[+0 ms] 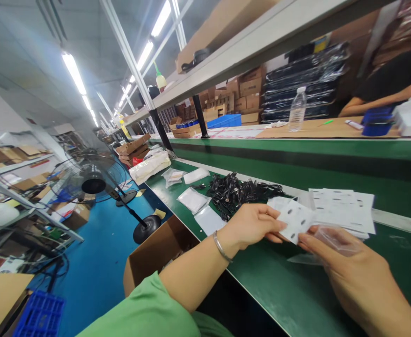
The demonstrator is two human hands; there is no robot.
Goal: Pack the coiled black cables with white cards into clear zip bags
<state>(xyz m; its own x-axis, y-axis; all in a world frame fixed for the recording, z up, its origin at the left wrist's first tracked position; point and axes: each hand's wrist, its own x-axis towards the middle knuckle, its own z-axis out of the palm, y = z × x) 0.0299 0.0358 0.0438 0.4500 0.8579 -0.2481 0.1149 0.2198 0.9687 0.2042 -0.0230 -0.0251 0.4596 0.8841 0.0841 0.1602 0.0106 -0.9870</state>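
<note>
A small white card with dark oval spots (294,218) is pinched between the fingers of my left hand (251,225). My right hand (355,262) is closed on a clear plastic bag (337,238), its thumb at the card's lower right corner. Whether the card's edge is inside the bag, I cannot tell. Just beyond my right hand lies a pile of similar white spotted sheets (344,208). Behind my left hand, a heap of black cables (238,191) is spread on the green bench (268,285). Flat clear bags (193,200) lie left of the cables.
An open cardboard box (138,262) stands below the bench's left edge, near my left forearm. A standing fan (95,182) is on the blue floor. Across the bench are a plastic bottle (297,110) and another person's arm (377,100). A shelf (247,51) runs overhead.
</note>
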